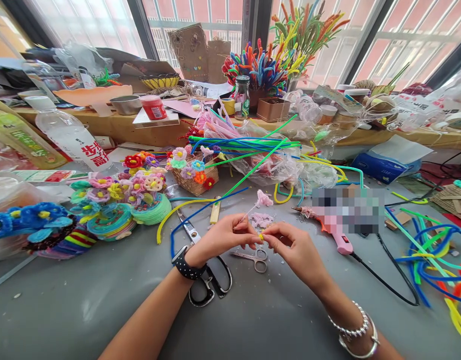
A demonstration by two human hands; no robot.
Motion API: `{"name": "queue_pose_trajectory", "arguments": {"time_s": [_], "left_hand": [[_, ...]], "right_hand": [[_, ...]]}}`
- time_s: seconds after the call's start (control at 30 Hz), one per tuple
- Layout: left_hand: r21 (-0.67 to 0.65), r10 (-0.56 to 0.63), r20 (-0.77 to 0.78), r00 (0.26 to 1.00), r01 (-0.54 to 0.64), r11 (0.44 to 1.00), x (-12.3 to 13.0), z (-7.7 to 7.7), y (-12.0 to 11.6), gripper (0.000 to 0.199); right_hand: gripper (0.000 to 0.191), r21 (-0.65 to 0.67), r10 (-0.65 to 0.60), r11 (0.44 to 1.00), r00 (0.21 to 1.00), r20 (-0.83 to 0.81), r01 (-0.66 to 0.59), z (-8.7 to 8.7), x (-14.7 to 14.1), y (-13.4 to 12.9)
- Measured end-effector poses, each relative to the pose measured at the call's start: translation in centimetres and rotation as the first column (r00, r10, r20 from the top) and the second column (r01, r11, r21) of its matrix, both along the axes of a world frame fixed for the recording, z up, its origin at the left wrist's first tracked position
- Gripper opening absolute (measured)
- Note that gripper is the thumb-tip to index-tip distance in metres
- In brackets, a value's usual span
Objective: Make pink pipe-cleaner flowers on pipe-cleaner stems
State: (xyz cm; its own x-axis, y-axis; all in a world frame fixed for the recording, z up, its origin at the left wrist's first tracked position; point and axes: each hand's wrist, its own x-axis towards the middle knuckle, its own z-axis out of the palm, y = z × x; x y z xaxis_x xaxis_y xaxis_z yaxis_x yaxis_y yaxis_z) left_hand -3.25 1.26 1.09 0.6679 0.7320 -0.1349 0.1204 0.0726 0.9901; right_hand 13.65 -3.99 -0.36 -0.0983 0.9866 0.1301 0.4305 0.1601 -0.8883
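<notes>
Over the grey table, my left hand [222,237] is closed, with the thin stem of a pale pink fuzzy flower [264,198] running up between its fingers. The fingertips of both hands meet at a tiny yellow piece [261,236], apparently pipe cleaner. My right hand [298,250] pinches that piece from the other side. Just beyond the fingers lies a second pink fuzzy piece [262,219], partly covered by them. Small scissors [259,261] rest on the table below the hands. Large black-handled scissors [230,280] lie partly beneath my left wrist.
A pink glue gun [342,242] with a black cord lies at right, partly blurred out. Loose pipe cleaners [433,255] tangle at far right. Colourful fuzzy flowers [147,185] stand at left. Green and blue pipe cleaners [249,145] lie on plastic bags behind. A cluttered ledge runs along the windows.
</notes>
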Motion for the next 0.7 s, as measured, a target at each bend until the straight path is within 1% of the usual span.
{"name": "queue_pose_trajectory", "arguments": {"time_s": [0.07,0.13,0.23,0.33,0.4,0.53,0.6,0.7], "left_hand": [[-0.005,0.027,0.029,0.999,-0.027,1.0,0.11,0.04,-0.06,0.04],[-0.012,0.044,0.039,0.998,-0.044,0.999,0.19,0.11,-0.12,0.041],[-0.009,0.051,0.037,0.998,-0.051,0.999,0.23,0.24,-0.18,0.04],[-0.003,0.065,0.032,0.997,-0.065,0.998,0.26,0.32,-0.23,0.039],[-0.008,0.074,0.033,0.997,-0.074,0.997,0.32,0.34,-0.26,0.038],[-0.045,0.082,0.038,0.996,-0.08,0.996,0.52,0.36,-0.34,0.032],[-0.076,0.082,0.052,0.995,-0.077,0.994,0.59,0.34,-0.38,0.037],[-0.131,0.089,0.076,0.993,-0.078,0.988,0.68,0.27,-0.45,0.046]], "right_hand": [[0.017,-0.028,-0.018,0.999,0.999,-0.041,0.017,-0.12,-0.13,0.06],[0.017,-0.055,-0.009,0.998,0.995,-0.096,0.004,-0.17,-0.2,0.15],[0.015,-0.074,0.03,0.996,0.987,-0.16,-0.042,-0.11,-0.26,0.19],[0.015,-0.06,0.076,0.994,0.976,-0.206,-0.09,-0.01,-0.37,0.05],[0.017,-0.009,0.105,0.994,0.978,-0.181,-0.108,-0.01,-0.48,-0.11],[0.018,0.146,0.124,0.983,0.991,-0.059,-0.114,-0.17,-0.6,-0.31],[0.017,0.194,0.11,0.976,0.993,-0.036,-0.101,-0.3,-0.62,-0.32],[0.014,0.231,0.078,0.97,0.997,-0.009,-0.074,-0.47,-0.67,-0.33]]}}
